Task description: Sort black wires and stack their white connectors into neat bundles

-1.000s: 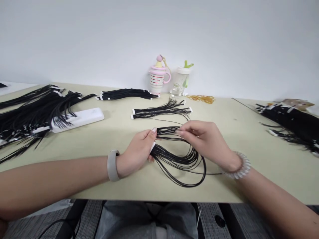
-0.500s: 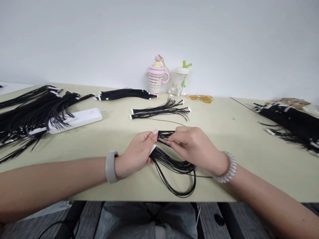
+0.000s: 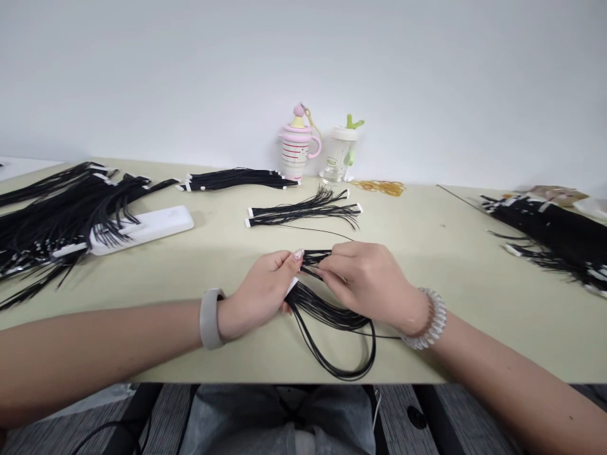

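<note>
Between my hands, over the near part of the table, is a black wire harness [image 3: 327,308] with a white connector [image 3: 291,285] at its left end. My left hand [image 3: 265,281] is closed on that end, thumb on top. My right hand [image 3: 372,281] pinches the black wires a little to the right, its fingertips close to my left thumb. The wires sag below my hands, and some hang in a wide loop towards the table's front edge. What sits right under my fingers is partly hidden.
Two short harnesses [image 3: 303,212] lie just beyond my hands, a longer bundle [image 3: 237,179] behind them. Heaps of black wires lie left [image 3: 61,215] and right [image 3: 554,234]. A white case [image 3: 165,226], a pink-lidded cup [image 3: 295,151], a clear cup [image 3: 339,155] and yellow bands [image 3: 379,188] also stand or lie there.
Very little differs. Both hands keep their hold on the harness, and the hanging wire loop has shifted slightly right and down.
</note>
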`<act>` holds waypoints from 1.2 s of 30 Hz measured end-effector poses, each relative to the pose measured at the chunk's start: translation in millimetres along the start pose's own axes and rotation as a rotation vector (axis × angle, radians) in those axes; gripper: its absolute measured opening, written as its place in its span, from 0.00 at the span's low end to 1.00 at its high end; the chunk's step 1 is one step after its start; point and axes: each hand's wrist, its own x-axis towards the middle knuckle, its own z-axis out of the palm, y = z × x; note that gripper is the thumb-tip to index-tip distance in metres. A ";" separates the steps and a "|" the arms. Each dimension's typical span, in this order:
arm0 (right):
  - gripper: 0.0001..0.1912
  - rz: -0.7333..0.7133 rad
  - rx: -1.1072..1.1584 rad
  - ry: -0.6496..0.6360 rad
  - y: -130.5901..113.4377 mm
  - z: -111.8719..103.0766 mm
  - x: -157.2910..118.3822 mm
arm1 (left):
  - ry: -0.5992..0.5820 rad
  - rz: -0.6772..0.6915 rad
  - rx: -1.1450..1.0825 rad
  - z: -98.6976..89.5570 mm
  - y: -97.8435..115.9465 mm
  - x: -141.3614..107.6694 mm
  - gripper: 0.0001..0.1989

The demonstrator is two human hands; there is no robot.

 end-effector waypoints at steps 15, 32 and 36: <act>0.10 -0.108 -0.064 -0.066 2.4 -4.2 2.6 | 0.005 0.016 0.076 0.3 0.7 -1.2 0.21; 0.10 -0.180 -0.093 -0.033 3.4 -4.8 0.1 | -0.005 -0.009 0.079 1.2 0.3 -0.3 0.22; 0.09 -0.159 -0.102 -0.002 2.7 -3.8 0.1 | -0.026 -0.004 0.048 0.6 -0.2 -0.3 0.21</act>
